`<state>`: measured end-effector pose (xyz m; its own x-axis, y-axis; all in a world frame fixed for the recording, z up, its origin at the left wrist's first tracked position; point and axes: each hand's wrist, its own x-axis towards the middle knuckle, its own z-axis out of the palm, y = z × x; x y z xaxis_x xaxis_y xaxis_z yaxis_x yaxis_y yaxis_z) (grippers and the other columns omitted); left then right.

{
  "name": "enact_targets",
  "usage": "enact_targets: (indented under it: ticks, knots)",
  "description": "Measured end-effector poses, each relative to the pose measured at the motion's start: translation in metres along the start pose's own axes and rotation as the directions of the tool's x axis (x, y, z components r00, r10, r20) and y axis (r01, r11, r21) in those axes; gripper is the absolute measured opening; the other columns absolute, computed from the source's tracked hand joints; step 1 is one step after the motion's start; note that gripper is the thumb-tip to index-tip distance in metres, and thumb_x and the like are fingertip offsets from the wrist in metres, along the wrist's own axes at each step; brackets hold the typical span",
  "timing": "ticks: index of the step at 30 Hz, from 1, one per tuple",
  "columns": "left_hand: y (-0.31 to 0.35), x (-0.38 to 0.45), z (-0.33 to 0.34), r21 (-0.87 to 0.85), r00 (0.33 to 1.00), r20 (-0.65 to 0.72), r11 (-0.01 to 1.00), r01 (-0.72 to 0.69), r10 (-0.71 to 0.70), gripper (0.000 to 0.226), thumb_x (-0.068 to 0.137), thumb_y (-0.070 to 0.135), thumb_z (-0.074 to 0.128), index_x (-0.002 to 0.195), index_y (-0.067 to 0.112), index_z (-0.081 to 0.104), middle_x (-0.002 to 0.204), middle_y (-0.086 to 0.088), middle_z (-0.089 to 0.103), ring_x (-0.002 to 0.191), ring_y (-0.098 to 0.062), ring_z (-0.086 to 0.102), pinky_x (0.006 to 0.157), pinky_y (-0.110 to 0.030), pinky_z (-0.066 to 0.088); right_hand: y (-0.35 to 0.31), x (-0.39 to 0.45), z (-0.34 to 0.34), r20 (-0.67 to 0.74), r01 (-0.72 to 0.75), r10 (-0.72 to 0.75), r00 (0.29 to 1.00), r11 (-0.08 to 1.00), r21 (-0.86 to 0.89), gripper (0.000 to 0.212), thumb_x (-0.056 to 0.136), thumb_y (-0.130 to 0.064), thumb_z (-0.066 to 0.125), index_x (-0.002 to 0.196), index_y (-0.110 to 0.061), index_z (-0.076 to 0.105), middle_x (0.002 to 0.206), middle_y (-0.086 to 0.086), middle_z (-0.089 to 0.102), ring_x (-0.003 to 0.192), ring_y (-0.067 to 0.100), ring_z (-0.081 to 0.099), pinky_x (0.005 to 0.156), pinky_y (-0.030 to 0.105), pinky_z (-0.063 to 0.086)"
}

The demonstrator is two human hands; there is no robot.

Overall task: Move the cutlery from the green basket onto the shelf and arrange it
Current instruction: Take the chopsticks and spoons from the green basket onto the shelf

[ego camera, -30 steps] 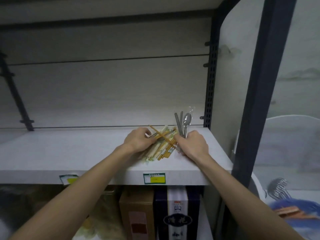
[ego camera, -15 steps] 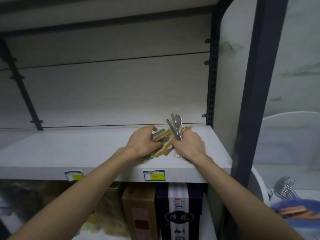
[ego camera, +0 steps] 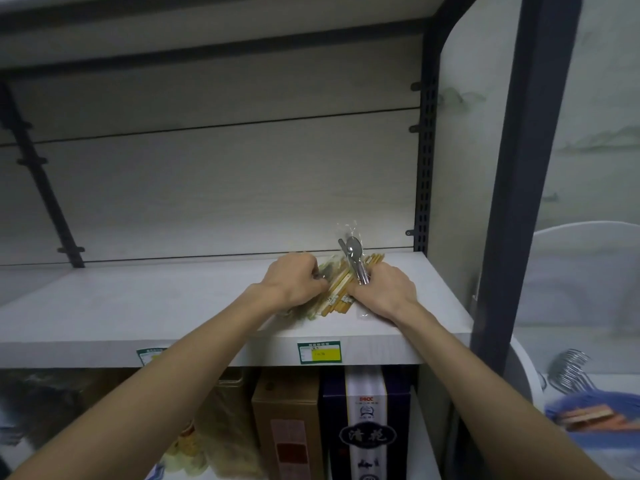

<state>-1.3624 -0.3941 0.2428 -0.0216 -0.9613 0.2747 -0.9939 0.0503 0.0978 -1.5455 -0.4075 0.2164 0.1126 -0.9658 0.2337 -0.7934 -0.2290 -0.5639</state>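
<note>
Gathering the packets tighter than a second ago, both hands now sit close together at centre frame on the shelf, with only a narrow strip of the chopstick packets showing between them; earlier the sticks lay fanned and crossed. The left hand has its fingers curled over the left side of the bundle, pressing it inward. The right hand grips the wrapped metal cutlery set, whose spoon bowl and clear wrapper stick up above the knuckles, steeper than before. The bundle has also shifted a little toward the back panel and the right of the frame.

All this lies toward the right end of the board, near the perforated dark upright and back from the front edge, where a green and yellow price tag hangs just below the hands. Left of the hands the shelf surface runs open to the frame's edge. Boxes stand on the level below. At lower right, beyond the dark post, metal utensils poke up, blurred.
</note>
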Motion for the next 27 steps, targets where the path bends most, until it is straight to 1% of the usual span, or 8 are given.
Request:
enact_targets:
  ticks: [4, 7, 13, 16, 19, 23, 25, 27]
  knots:
    - [-0.006, 0.003, -0.006, -0.252, 0.991, 0.025, 0.959, 0.132, -0.13, 0.045, 0.095, 0.046, 0.058, 0.09, 0.005, 0.075, 0.085, -0.013, 0.075, 0.07, -0.022, 0.065, 0.063, -0.032, 0.05, 0.0, 0.0, -0.001, 0.007, -0.012, 0.011, 1.0, 0.997, 0.074, 0.028, 0.076, -0.044, 0.065, 0.068, -0.018, 0.059, 0.069, -0.002, 0.063, 0.07, 0.022, 0.062, 0.057, 0.029, 0.04]
    - [-0.012, 0.003, -0.011, -0.364, 0.983, 0.028, 0.913, 0.181, -0.184, 0.051, 0.098, 0.044, 0.056, 0.089, -0.002, 0.076, 0.085, -0.018, 0.075, 0.069, -0.026, 0.064, 0.058, -0.028, 0.042, 0.0, -0.001, -0.003, -0.005, -0.028, 0.029, 1.0, 0.989, 0.146, 0.03, 0.079, -0.043, 0.063, 0.063, -0.02, 0.05, 0.064, -0.001, 0.058, 0.065, 0.023, 0.058, 0.058, 0.031, 0.041]
    - [-0.026, 0.0, -0.018, -0.551, 0.97, 0.044, 0.805, 0.222, -0.237, 0.042, 0.096, 0.036, 0.055, 0.089, 0.001, 0.076, 0.076, 0.002, 0.078, 0.064, -0.018, 0.064, 0.064, -0.03, 0.047, 0.001, -0.001, -0.002, -0.015, -0.01, 0.013, 1.0, 0.978, 0.208, 0.041, 0.088, -0.046, 0.058, 0.075, -0.009, 0.066, 0.069, 0.002, 0.067, 0.072, 0.025, 0.065, 0.068, 0.035, 0.05]
    - [-0.034, -0.004, -0.019, -0.606, 0.964, 0.002, 0.767, 0.213, -0.266, 0.035, 0.093, 0.035, 0.056, 0.083, 0.008, 0.074, 0.074, 0.001, 0.076, 0.062, -0.02, 0.064, 0.062, -0.03, 0.047, 0.001, 0.0, -0.002, -0.018, 0.024, -0.02, 1.0, 0.961, 0.274, 0.041, 0.091, -0.041, 0.061, 0.076, -0.003, 0.067, 0.066, 0.005, 0.062, 0.064, 0.022, 0.06, 0.062, 0.035, 0.047]
    - [-0.051, -0.007, -0.021, -0.625, 0.956, -0.009, 0.747, 0.225, -0.295, 0.029, 0.093, 0.032, 0.059, 0.079, 0.011, 0.073, 0.074, -0.005, 0.074, 0.058, -0.02, 0.062, 0.058, -0.03, 0.046, 0.0, 0.001, -0.003, -0.02, 0.038, -0.033, 0.999, 0.954, 0.299, 0.036, 0.092, -0.034, 0.063, 0.064, -0.012, 0.055, 0.061, 0.004, 0.056, 0.06, 0.02, 0.053, 0.059, 0.034, 0.04]
    - [-0.078, -0.01, -0.016, -0.545, 0.941, 0.012, 0.786, 0.29, -0.338, 0.031, 0.089, 0.031, 0.059, 0.075, 0.009, 0.075, 0.064, -0.003, 0.07, 0.056, -0.022, 0.063, 0.062, -0.036, 0.054, -0.003, 0.003, -0.003, -0.075, 0.066, -0.044, 0.996, 0.945, 0.319, 0.034, 0.089, -0.034, 0.06, 0.064, -0.011, 0.055, 0.063, 0.012, 0.063, 0.064, 0.03, 0.061, 0.062, 0.042, 0.05]
    - [-0.089, -0.013, -0.013, -0.475, 0.936, 0.02, 0.82, 0.319, -0.353, 0.032, 0.089, 0.036, 0.058, 0.078, 0.011, 0.075, 0.068, -0.004, 0.072, 0.068, -0.027, 0.07, 0.07, -0.04, 0.058, -0.016, 0.004, 0.001, -0.079, 0.097, -0.073, 0.994, 0.923, 0.373, 0.037, 0.089, -0.037, 0.058, 0.063, -0.011, 0.057, 0.061, 0.01, 0.063, 0.062, 0.029, 0.062, 0.066, 0.048, 0.054]
    - [-0.099, -0.016, -0.011, -0.398, 0.923, 0.009, 0.845, 0.357, -0.386, 0.033, 0.092, 0.045, 0.056, 0.092, 0.018, 0.074, 0.083, -0.002, 0.075, 0.084, -0.027, 0.071, 0.075, -0.039, 0.054, -0.038, 0.006, 0.007, -0.05, 0.118, -0.107, 0.993, 0.904, 0.41, 0.036, 0.09, -0.038, 0.061, 0.061, -0.015, 0.061, 0.059, 0.004, 0.064, 0.063, 0.027, 0.065, 0.07, 0.047, 0.055]
